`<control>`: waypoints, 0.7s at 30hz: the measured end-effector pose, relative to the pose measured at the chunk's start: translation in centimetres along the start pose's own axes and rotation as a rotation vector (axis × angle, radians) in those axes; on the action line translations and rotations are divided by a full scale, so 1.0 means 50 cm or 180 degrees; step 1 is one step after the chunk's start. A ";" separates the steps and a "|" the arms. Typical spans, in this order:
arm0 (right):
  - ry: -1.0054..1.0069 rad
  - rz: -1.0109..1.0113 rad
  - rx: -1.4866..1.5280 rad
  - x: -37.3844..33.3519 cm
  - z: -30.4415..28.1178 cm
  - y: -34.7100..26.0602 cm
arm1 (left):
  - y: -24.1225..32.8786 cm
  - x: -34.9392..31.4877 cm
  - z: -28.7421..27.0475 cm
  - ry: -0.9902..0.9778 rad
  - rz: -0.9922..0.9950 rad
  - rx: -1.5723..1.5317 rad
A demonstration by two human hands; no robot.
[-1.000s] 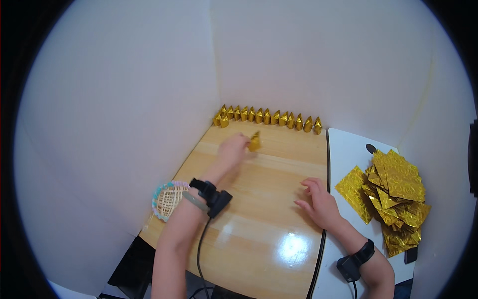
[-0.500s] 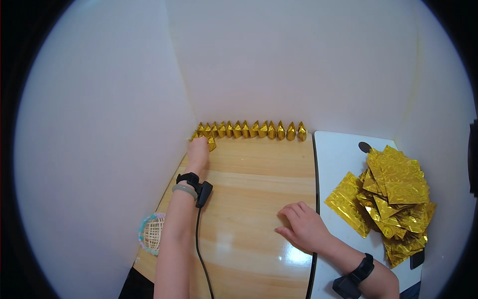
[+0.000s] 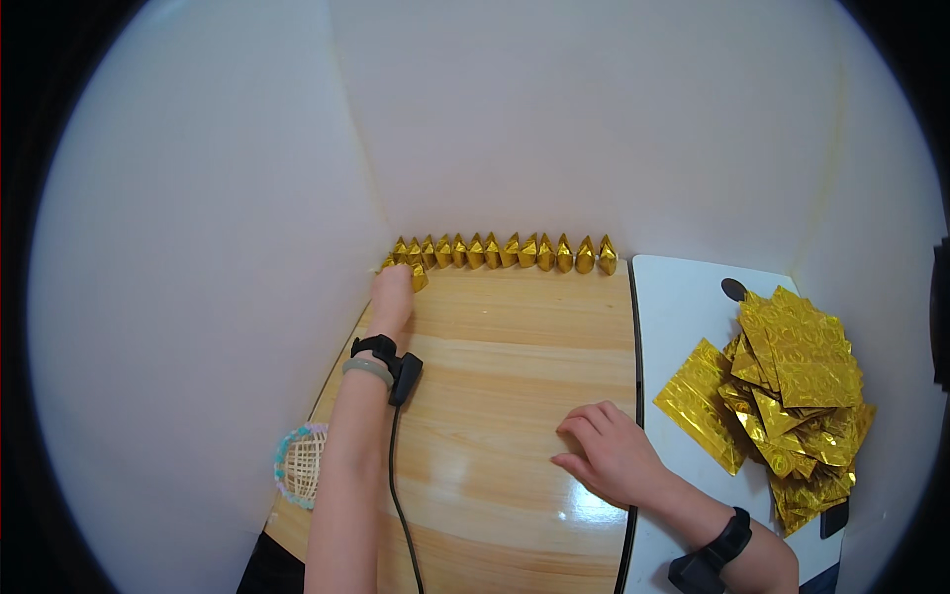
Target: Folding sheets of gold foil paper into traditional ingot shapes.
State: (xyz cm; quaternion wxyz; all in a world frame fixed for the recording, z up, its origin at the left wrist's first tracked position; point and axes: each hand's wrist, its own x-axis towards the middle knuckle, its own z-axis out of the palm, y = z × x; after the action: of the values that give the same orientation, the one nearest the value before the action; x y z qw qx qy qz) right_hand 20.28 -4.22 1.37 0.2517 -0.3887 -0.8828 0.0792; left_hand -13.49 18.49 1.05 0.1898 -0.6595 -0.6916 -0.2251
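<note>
A row of folded gold paper ingots point(image 3: 510, 250) stands along the back wall, points up. At its left end, my left hand point(image 3: 392, 292) reaches down and is closed on another gold paper ingot point(image 3: 420, 278), just in front of the row. The back of that hand hides its fingertips and part of the ingot. My right hand point(image 3: 609, 453) holds nothing. It hovers over or rests on the wooden tabletop point(image 3: 515, 376) near its right edge, fingers loosely bent and thumb apart.
Flat gold foil paper sheets point(image 3: 807, 356) lie piled on a white board point(image 3: 673, 297) at the right. A small woven basket point(image 3: 302, 465) sits by the left wall, beside my forearm. A black cable point(image 3: 398, 495) runs from my left wrist device. Pale walls enclose the left, back and right.
The view has shifted slightly, so the row and the foil pile appear a little further right. My left hand stays at the left end with the ingot; my right hand has barely moved.
</note>
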 end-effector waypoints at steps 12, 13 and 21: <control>0.0030 -0.0029 0.0026 -0.003 0.003 0.004 | -0.016 0.012 0.013 -0.0016 0.0067 -0.0033; 0.0038 -0.0015 0.0024 -0.004 0.003 0.005 | -0.013 0.012 0.012 -0.0084 0.0034 -0.0052; 0.0012 -0.0021 0.0058 -0.004 0.001 0.005 | -0.016 0.011 0.009 -0.0203 -0.0133 -0.0049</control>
State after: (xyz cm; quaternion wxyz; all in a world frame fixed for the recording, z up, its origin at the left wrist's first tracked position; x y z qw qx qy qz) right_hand 20.54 -4.18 1.17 0.2571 -0.3836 -0.8828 0.0857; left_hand -14.28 19.18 0.96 0.1578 -0.6533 -0.7092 -0.2132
